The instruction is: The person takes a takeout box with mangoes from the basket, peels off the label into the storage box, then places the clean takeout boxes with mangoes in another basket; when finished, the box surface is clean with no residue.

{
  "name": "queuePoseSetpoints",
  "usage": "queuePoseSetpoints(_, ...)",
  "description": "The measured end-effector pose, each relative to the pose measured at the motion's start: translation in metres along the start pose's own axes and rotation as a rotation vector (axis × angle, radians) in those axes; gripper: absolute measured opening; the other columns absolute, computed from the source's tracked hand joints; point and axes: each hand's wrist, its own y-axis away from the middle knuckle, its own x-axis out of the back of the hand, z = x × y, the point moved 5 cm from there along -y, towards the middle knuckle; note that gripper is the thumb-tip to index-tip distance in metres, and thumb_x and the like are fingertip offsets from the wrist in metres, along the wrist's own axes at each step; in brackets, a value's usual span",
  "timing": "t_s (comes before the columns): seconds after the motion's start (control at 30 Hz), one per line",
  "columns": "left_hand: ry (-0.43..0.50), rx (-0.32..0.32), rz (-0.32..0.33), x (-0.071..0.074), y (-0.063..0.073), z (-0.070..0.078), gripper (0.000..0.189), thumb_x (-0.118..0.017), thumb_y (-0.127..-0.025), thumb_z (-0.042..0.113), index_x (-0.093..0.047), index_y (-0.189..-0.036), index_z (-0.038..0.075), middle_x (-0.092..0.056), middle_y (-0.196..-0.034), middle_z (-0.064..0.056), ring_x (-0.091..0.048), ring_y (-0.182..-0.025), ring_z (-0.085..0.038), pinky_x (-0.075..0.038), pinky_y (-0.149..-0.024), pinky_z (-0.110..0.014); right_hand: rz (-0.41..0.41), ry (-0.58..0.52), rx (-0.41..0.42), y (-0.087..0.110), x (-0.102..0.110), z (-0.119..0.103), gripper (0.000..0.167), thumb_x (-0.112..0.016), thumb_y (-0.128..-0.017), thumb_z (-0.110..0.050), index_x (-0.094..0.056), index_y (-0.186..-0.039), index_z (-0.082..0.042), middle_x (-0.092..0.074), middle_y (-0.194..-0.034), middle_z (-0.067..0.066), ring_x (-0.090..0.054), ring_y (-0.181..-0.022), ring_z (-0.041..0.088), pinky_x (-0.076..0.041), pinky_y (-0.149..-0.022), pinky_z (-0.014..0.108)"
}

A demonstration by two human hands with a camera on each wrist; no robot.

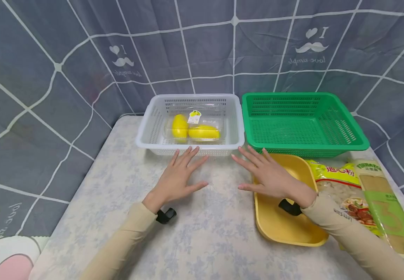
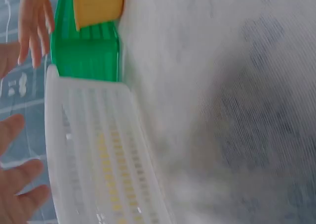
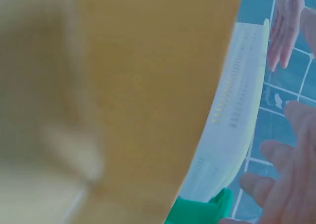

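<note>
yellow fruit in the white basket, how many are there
2: the left fruit and the right fruit beside it, both in a clear box inside the white basket. None seems hidden.

"Where can the left hand (image 1: 176,179) slide sideways?"
"Rightward, over the bare table (image 1: 219,221) as far as the yellow tray (image 1: 283,230). Ahead, the near wall of the white basket (image 1: 219,147) blocks low passage."
"And the right hand (image 1: 271,177)?"
"The tray lies partly beneath it, the green basket (image 1: 314,148) stands ahead, and a pasta bag (image 1: 338,184) and noodle packet (image 1: 385,202) crowd the tray's right side."
</note>
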Motion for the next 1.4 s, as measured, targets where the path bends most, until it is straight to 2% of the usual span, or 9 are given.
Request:
queuePoseSetpoints(0.2,0.075,0.034,0.209,0.017,0.003,-0.031,0.058,-0.055,-0.094,0.043,-0.045,-0.142,0.013,-0.036,-0.147,-0.015,-0.029,-0.136,-0.033,-0.016,-0.110,-0.050,0.129,-0.043,0.043,-0.009,0.009,-0.001,0.072,-0.060,-0.091,-0.046,-0.032,-0.149,-0.015,-0.032,-0.150,0.013,-0.029,-0.136,0.032,-0.021,-0.107,0.056)
queuePoseSetpoints(0.37,0.120,0.234,0.358,0.038,0.003,-0.078,0.050,-0.063,-0.091,0.028,-0.052,-0.135,0.007,-0.041,-0.142,-0.019,-0.033,-0.132,-0.036,-0.023,-0.106,-0.053,0.330,-0.065,0.093,-0.017,0.023,-0.002,0.054,-0.068,-0.088,-0.031,-0.053,-0.134,-0.007,-0.055,-0.124,0.013,-0.056,-0.103,0.029,-0.046,-0.084,0.046)
queuePoseSetpoints(0.43,0.133,0.349,0.345,0.043,0.000,-0.099,0.051,-0.061,-0.092,0.029,-0.050,-0.137,0.006,-0.037,-0.144,-0.020,-0.027,-0.135,-0.037,-0.021,-0.107,-0.054,0.390,-0.080,0.095,-0.019,0.028,-0.001,0.047,-0.068,-0.088,-0.027,-0.057,-0.129,-0.007,-0.059,-0.114,0.011,-0.058,-0.082,0.022,-0.049,-0.070,0.039)
queuePoseSetpoints(0.57,0.166,0.569,0.214,0.045,-0.010,-0.139,0.060,-0.055,-0.095,0.034,-0.038,-0.145,0.006,-0.020,-0.152,-0.022,-0.009,-0.140,-0.039,-0.008,-0.109,-0.055,0.434,-0.116,0.059,-0.023,0.034,0.003,0.040,-0.067,-0.089,-0.024,-0.060,-0.125,-0.008,-0.060,-0.108,0.009,-0.047,-0.054,0.008,-0.044,-0.053,0.029)
queuePoseSetpoints(0.67,0.223,0.687,0.118,0.040,-0.014,-0.164,0.063,-0.051,-0.096,0.034,-0.029,-0.149,0.007,-0.012,-0.154,-0.023,-0.007,-0.139,-0.043,-0.009,-0.108,-0.058,0.435,-0.143,0.016,-0.027,0.035,0.006,0.040,-0.067,-0.089,-0.025,-0.060,-0.126,-0.010,-0.060,-0.110,0.008,-0.052,-0.058,0.008,-0.044,-0.052,0.029)
queuePoseSetpoints(0.77,0.319,0.742,0.072,0.034,-0.015,-0.182,0.062,-0.050,-0.098,0.030,-0.026,-0.150,0.007,-0.010,-0.155,-0.021,-0.011,-0.137,-0.046,-0.014,-0.106,-0.060,0.428,-0.171,-0.012,-0.030,0.034,0.009,0.040,-0.066,-0.090,-0.026,-0.060,-0.126,-0.011,-0.061,-0.112,0.009,-0.060,-0.079,0.018,-0.048,-0.059,0.035)
queuePoseSetpoints(0.87,0.430,0.761,0.078,0.031,-0.012,-0.192,0.058,-0.048,-0.099,0.024,-0.026,-0.150,0.008,-0.010,-0.156,-0.018,-0.012,-0.139,-0.043,-0.013,-0.108,-0.057,0.403,-0.212,-0.040,-0.033,0.033,0.011,0.040,-0.065,-0.091,-0.027,-0.059,-0.128,-0.011,-0.060,-0.115,0.010,-0.060,-0.096,0.023,-0.048,-0.064,0.037)
queuePoseSetpoints(1.07,0.676,0.828,0.148,0.026,-0.004,-0.197,0.053,-0.042,-0.101,0.017,-0.026,-0.151,0.019,-0.007,-0.158,-0.005,-0.007,-0.142,-0.029,-0.011,-0.111,-0.049,0.296,-0.322,-0.126,-0.039,0.032,0.015,0.045,-0.059,-0.094,-0.037,-0.055,-0.133,-0.015,-0.056,-0.123,0.005,-0.056,-0.106,0.022,-0.045,-0.068,0.037)
queuePoseSetpoints(1.4,0.998,0.921,0.259,0.014,-0.002,-0.197,0.050,-0.039,-0.101,0.014,-0.033,-0.149,0.024,-0.028,-0.151,-0.010,-0.036,-0.129,-0.030,-0.034,-0.099,-0.050,0.258,-0.545,-0.198,-0.072,0.042,0.030,0.049,-0.058,-0.095,-0.034,-0.051,-0.135,-0.008,-0.051,-0.133,0.010,-0.054,-0.110,0.028,-0.045,-0.087,0.045)
